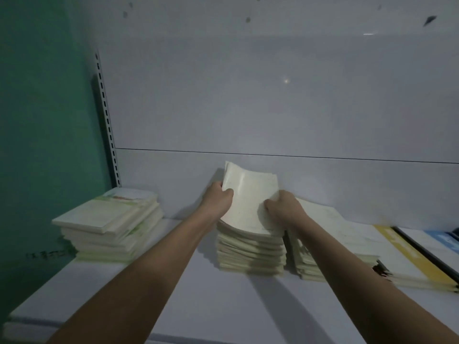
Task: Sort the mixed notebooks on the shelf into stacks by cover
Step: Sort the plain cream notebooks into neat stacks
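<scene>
Both hands lift pale notebooks off the middle stack on a white shelf (211, 306).

A cream stack (109, 227) sits left; left hand (218, 199) and right hand (285, 207) pinch a bent bundle of cream notebooks (248, 202) above the middle stack (250, 252); yellow-striped covers (412, 254) lie right. No writing is legible.
</scene>
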